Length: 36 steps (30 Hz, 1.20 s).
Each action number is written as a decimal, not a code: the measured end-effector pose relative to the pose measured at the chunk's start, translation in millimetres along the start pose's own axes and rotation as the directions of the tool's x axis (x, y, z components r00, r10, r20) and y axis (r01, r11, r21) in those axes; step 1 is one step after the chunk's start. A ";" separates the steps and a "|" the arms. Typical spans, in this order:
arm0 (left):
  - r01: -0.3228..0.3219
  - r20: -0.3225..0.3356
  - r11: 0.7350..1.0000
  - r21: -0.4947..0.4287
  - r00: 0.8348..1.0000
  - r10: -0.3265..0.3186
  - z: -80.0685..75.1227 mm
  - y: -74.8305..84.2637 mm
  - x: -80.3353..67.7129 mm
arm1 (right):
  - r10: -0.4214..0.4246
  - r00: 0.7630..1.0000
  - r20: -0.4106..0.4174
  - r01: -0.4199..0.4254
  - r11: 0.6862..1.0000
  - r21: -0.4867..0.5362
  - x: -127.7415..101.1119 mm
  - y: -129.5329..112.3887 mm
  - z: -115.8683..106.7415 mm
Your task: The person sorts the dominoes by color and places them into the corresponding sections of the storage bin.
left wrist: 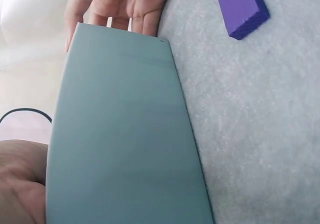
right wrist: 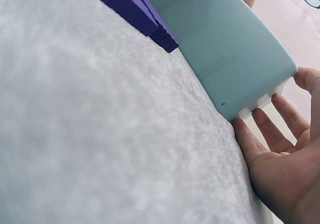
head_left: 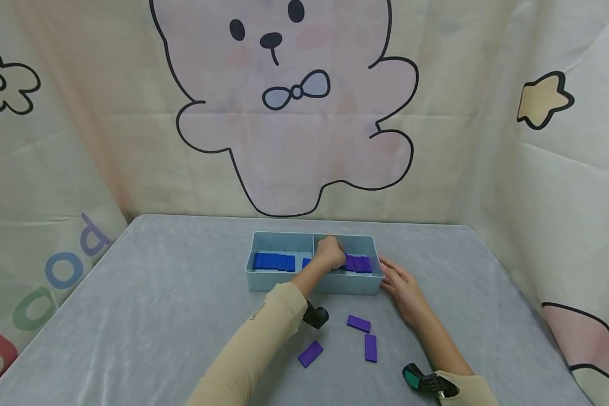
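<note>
A light blue two-compartment box (head_left: 312,286) stands on the cloth-covered table. My left hand (head_left: 331,254) reaches down into its right compartment, close by the divider. Its fingertips are hidden, so I cannot tell whether they hold anything. Beside that hand, purple blocks (head_left: 360,264) line the right compartment. Several blue blocks (head_left: 273,261) sit in a row in the left compartment, with another blue piece (head_left: 306,263) near the divider. My right hand (head_left: 403,290) rests against the box's right end, its fingers (right wrist: 272,131) spread and fairly straight along that wall.
Three loose purple blocks lie on the grey table cloth in front of the box: one block (head_left: 358,323) nearest it, one block (head_left: 370,348) closer to me, and another block (head_left: 310,354) to the left. A printed curtain (head_left: 451,169) hangs behind the table.
</note>
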<state>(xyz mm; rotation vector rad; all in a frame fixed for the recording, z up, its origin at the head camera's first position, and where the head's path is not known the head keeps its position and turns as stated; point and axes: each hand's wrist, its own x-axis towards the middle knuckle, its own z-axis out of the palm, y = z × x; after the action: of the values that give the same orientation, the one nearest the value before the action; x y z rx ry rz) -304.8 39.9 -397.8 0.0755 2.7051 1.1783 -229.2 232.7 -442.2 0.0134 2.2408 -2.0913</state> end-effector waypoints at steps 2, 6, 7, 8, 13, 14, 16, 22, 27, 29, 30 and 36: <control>0.009 0.007 1.000 0.001 1.000 -0.009 -0.1 -0.2 -0.6 | 0.003 1.000 0.000 -0.003 1.000 -0.001 -0.1 0.0 0.2; 0.016 0.014 1.000 -0.003 1.000 -0.016 -2.4 0.6 -4.4 | 0.009 1.000 -0.001 -0.009 1.000 -0.003 -0.4 -0.1 0.4; 0.019 0.012 1.000 -0.003 1.000 -0.019 -2.7 0.9 -4.8 | 0.011 1.000 0.000 -0.011 1.000 -0.005 -0.5 -0.1 0.3; 0.025 0.015 1.000 -0.004 1.000 -0.025 -3.0 1.1 -5.0 | 0.012 1.000 0.000 -0.012 1.000 -0.005 -0.7 -0.2 0.3; 0.038 0.025 0.999 0.001 0.999 -0.038 -2.1 0.4 -2.1 | 0.012 1.000 -0.005 -0.012 1.000 0.007 -0.7 -0.4 0.5; 0.040 0.030 0.999 0.002 0.999 -0.040 -1.9 0.1 -1.1 | 0.011 1.000 -0.007 -0.011 1.000 0.011 -0.6 -0.4 0.7; 0.040 0.028 0.999 -0.001 0.999 -0.040 -1.6 -0.2 -0.2 | 0.008 1.000 -0.007 -0.007 1.000 0.015 -0.5 -0.5 1.0; 0.068 0.025 0.998 -0.013 0.997 -0.068 -2.4 -1.0 1.0 | 0.002 1.000 -0.003 -0.002 1.000 0.011 -0.1 -0.5 1.3; 0.096 0.041 0.994 -0.061 0.995 -0.093 -3.2 -2.1 3.1 | 0.010 1.000 0.001 -0.010 1.000 0.003 0.2 -1.2 1.4; 0.112 0.050 0.988 -0.107 0.993 -0.108 -3.9 -1.8 4.2 | 0.012 1.000 -0.003 -0.012 1.000 0.006 0.4 -1.6 1.7; 0.125 0.058 0.983 -0.134 0.991 -0.118 -4.2 -1.6 4.9 | 0.013 1.000 -0.004 -0.013 1.000 0.009 0.6 -1.6 1.8; 0.185 0.140 0.959 -0.214 0.978 -0.157 -9.9 0.9 6.3 | -0.002 1.000 -0.012 0.002 1.000 0.025 1.2 0.2 1.9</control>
<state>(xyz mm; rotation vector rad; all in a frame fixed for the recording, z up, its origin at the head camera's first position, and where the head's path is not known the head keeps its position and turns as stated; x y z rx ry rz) -312.9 34.1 -391.6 -0.1131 2.4005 1.3696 -230.3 230.8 -442.6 0.0245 2.2218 -2.1260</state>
